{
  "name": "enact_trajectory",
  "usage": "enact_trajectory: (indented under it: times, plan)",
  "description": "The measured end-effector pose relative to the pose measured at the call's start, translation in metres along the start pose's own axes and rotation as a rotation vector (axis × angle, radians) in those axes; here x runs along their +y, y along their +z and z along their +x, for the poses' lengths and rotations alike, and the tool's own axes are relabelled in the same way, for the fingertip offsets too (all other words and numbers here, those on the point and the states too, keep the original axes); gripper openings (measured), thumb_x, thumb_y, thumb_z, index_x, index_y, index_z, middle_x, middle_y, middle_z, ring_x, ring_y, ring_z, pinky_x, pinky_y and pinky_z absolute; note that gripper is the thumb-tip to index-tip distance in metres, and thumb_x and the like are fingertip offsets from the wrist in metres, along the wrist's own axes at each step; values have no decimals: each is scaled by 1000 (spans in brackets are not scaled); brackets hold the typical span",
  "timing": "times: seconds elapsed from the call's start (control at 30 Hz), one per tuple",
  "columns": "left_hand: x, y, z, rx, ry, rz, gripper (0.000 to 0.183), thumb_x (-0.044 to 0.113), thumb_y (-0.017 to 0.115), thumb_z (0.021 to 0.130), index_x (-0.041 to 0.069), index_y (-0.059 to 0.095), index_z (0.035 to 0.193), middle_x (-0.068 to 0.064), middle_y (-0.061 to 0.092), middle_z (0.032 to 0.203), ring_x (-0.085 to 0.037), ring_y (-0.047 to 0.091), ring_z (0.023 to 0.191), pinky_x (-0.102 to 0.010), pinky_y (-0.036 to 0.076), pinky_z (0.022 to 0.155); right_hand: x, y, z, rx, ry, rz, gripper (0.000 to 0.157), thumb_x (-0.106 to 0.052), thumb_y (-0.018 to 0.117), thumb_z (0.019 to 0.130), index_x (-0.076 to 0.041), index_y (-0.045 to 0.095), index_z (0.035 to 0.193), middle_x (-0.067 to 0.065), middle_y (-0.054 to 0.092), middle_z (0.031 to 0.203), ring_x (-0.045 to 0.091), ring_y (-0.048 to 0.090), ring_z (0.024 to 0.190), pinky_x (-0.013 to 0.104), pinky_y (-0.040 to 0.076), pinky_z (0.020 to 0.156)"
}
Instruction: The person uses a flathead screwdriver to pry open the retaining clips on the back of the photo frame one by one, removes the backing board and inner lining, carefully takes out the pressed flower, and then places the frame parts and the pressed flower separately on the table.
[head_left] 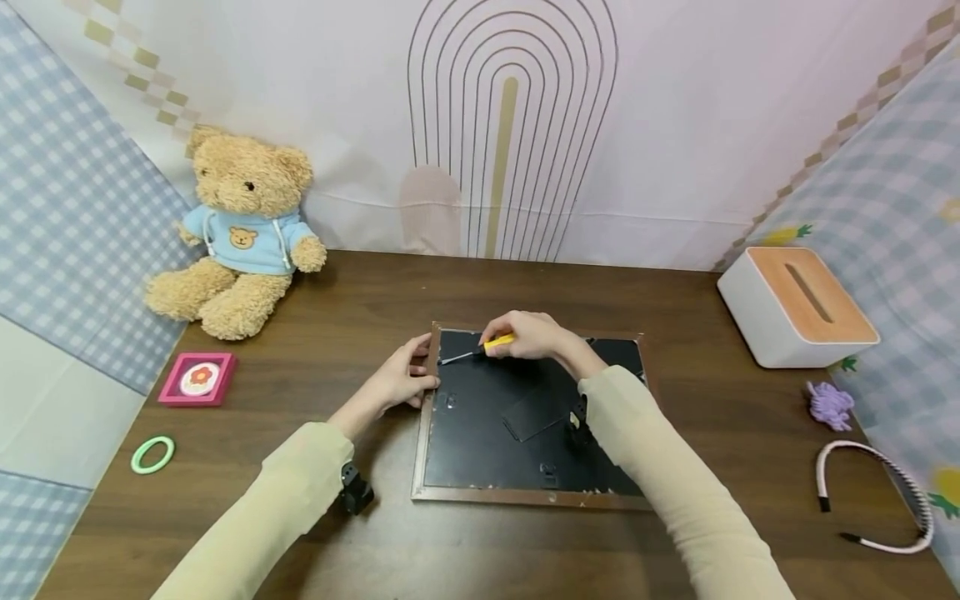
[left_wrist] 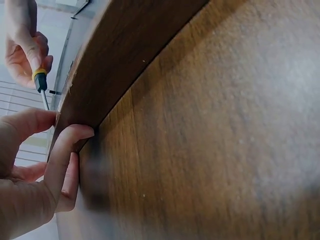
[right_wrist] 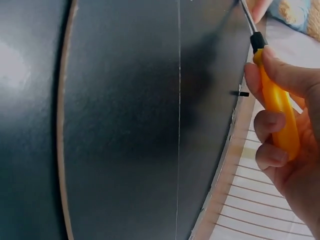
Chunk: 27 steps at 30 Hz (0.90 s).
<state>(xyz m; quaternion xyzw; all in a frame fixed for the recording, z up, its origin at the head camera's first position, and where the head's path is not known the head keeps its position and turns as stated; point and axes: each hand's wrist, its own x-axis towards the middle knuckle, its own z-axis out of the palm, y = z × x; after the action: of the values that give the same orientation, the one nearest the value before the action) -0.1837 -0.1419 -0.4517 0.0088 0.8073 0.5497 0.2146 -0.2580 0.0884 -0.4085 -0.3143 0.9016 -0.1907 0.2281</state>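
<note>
A picture frame (head_left: pixel 487 497) lies face down on the table, its black backing board (head_left: pixel 480 442) showing inside a brown wooden rim. My right hand (head_left: pixel 528 335) grips a screwdriver by its yellow handle (right_wrist: pixel 278 107). The shaft points left, and its tip is at the inner left edge of the frame, near the upper corner. With fingers and thumb, my left hand (head_left: pixel 401 375) holds the frame's left side from outside. In the left wrist view, the fingertips (left_wrist: pixel 82 131) touch the wooden side. A small black tab (right_wrist: pixel 243 94) sticks out at the frame's edge.
A teddy bear (head_left: pixel 247 225) sits at the back left, above a pink square box (head_left: pixel 168 392) and a green ring (head_left: pixel 167 454). On the right are a tissue box (head_left: pixel 765 325), a purple object (head_left: pixel 830 406) and a headband (head_left: pixel 892 467). A patterned cloth hangs behind the table.
</note>
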Motion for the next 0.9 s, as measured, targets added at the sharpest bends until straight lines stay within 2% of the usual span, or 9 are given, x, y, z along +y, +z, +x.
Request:
enact_trajectory:
  times: [0.1,0.27,0.37,0.5,0.57,0.7,0.8,0.87,0.9]
  plan:
    - [-1,-1,0,-1,-6,3,78,-4,60,83,5,16,147,-27,30,142,-44,44,122,-32,57,54,-3,5,2,24,-4,-28,23,-33,61,88,-19,69,106,1,67,102,15,54,81,24,37,67]
    - [1,0,1,-17,-5,17,79,-3,60,84,5,14,148,-27,29,143,-44,43,123,-32,57,54,-11,14,1,123,2,-110,30,-38,62,87,-18,71,107,-1,70,102,12,54,71,20,34,56]
    - [2,0,1,-19,-7,33,79,-3,60,84,5,14,148,-26,29,143,-44,43,123,-32,57,54,-25,12,-1,186,-26,-237,25,-39,63,86,-19,74,97,-3,71,87,10,51,61,20,29,49]
    - [4,-3,0,-18,-24,44,79,-3,60,84,6,14,148,-26,30,143,-44,44,122,-31,56,53,-55,3,3,228,-50,-435,21,-38,66,84,-19,71,78,-5,61,64,9,44,52,23,29,45]
    - [5,-5,0,-23,-28,42,79,-4,59,84,6,14,148,-26,29,143,-44,44,122,-31,56,52,-73,-3,8,221,-45,-521,20,-36,68,82,-18,68,74,-5,60,62,10,46,53,25,37,47]
    - [6,-7,-2,-21,-28,41,74,-4,59,84,5,19,146,-25,35,138,-37,48,114,-31,56,51,-111,-9,21,159,-56,-686,7,-24,67,80,-17,67,81,-3,67,72,13,58,64,33,52,63]
    - [7,-5,-3,-24,-31,29,58,-3,60,85,-1,30,135,-21,45,112,-26,55,95,-31,56,52,-135,-10,30,92,-88,-797,13,-15,61,83,-19,68,93,-4,69,79,12,62,72,33,55,75]
    - [7,-3,-3,-24,-35,14,51,-2,60,86,-2,34,129,-14,42,99,-21,54,86,-31,56,52,-144,-10,34,53,-93,-846,16,-15,57,86,-20,67,98,-5,69,81,10,62,73,31,55,78]
    - [7,-2,-3,-25,-41,12,49,-2,60,86,-1,34,128,-12,41,98,-19,53,85,-31,56,53,-145,-10,34,42,-92,-858,17,-15,56,87,-20,67,99,-5,69,81,9,62,74,31,55,78]
